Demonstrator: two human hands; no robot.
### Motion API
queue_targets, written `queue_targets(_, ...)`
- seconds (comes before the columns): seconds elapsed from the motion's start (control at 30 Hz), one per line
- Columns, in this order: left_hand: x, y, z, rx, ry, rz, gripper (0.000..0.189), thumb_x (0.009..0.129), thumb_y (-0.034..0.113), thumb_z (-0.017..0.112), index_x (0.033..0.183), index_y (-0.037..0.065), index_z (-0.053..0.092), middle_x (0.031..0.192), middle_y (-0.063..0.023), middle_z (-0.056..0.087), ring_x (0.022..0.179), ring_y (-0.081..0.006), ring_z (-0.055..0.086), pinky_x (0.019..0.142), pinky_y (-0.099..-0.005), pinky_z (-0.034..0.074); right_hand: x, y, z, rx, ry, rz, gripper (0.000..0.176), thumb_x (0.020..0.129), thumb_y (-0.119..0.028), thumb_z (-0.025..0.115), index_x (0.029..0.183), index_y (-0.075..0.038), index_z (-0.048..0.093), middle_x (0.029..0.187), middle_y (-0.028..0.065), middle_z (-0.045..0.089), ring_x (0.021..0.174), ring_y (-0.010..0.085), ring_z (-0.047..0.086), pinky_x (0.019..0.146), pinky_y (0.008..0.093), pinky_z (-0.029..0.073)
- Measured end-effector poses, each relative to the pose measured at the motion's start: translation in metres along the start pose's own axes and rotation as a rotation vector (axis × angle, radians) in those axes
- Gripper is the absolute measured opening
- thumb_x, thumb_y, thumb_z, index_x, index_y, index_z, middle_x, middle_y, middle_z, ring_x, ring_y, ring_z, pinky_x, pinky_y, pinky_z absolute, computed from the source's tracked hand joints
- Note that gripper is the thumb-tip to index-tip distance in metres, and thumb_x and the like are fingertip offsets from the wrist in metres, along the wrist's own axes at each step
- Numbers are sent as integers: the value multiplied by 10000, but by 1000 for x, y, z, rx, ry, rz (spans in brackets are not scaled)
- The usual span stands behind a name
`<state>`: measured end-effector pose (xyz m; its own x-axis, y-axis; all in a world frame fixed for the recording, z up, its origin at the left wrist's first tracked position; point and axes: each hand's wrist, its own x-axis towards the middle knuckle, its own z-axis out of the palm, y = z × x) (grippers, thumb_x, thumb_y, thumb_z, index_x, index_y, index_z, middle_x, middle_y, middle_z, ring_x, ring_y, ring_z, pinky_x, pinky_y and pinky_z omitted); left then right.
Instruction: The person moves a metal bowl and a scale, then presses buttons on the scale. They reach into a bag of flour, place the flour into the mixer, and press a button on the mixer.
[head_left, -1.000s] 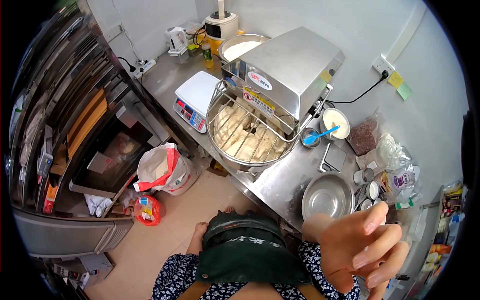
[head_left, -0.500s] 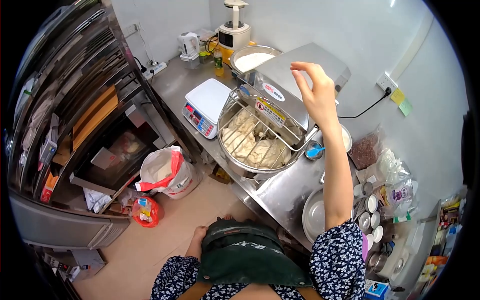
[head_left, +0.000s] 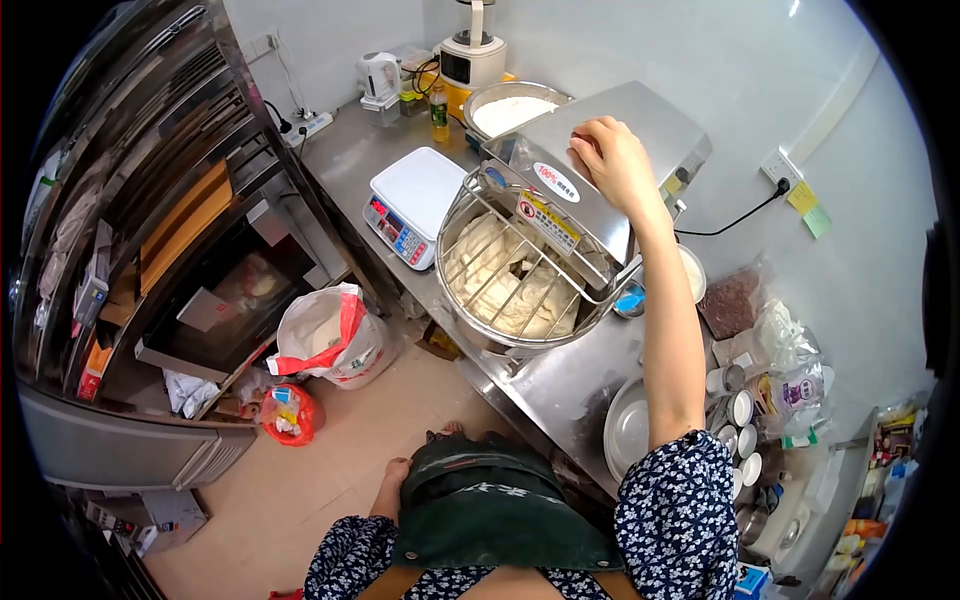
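While the person's right arm, in a dark flowered sleeve, reaches across the stainless steel tabletop [head_left: 560, 375], the right hand [head_left: 612, 160] lies palm down on the sloping top of the boxy stainless steel dough mixer [head_left: 665, 125], near its front edge. Its grip is loose, with the fingers bent and resting on the metal, pinching nothing. Below the hand, the mixer's round steel bowl [head_left: 490, 345] sits under a wire guard [head_left: 500, 250] and holds a pale mass of dough [head_left: 490, 265]. A white digital scale [head_left: 415, 185] stands just beside the bowl, and a steel basin of white flour [head_left: 510, 110] stands behind the mixer. The left hand is out of sight.
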<state>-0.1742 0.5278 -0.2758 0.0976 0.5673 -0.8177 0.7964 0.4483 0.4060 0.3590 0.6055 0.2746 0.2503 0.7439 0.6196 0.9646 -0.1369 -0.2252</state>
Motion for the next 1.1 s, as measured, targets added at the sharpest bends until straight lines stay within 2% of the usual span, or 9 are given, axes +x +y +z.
queue_targets(0.47,29,5,8,47,14,74,357,739,287,580,983,29,619,1013,-179,592,985,-276,551,871,-313,404,-2,0,-2,56,-12,15,196,783,-202,525,832,-29,604,852,118,569,843,295,521,752,373,422)
queue_targets(0.83,37,-16,10,61,7,80,367,728,323,577,970,53,633,1015,-167,593,994,-274,548,887,-313,399,-1,3,0,82,7,-2,190,765,-196,555,837,-28,607,858,121,572,827,291,527,745,372,427)
queue_targets(1.1,31,-15,9,21,21,71,344,717,299,594,954,54,640,993,-164,603,975,-265,560,873,-306,407,-2,2,-1,90,1,11,184,760,-197,560,834,-36,609,848,120,571,819,290,527,737,370,428)
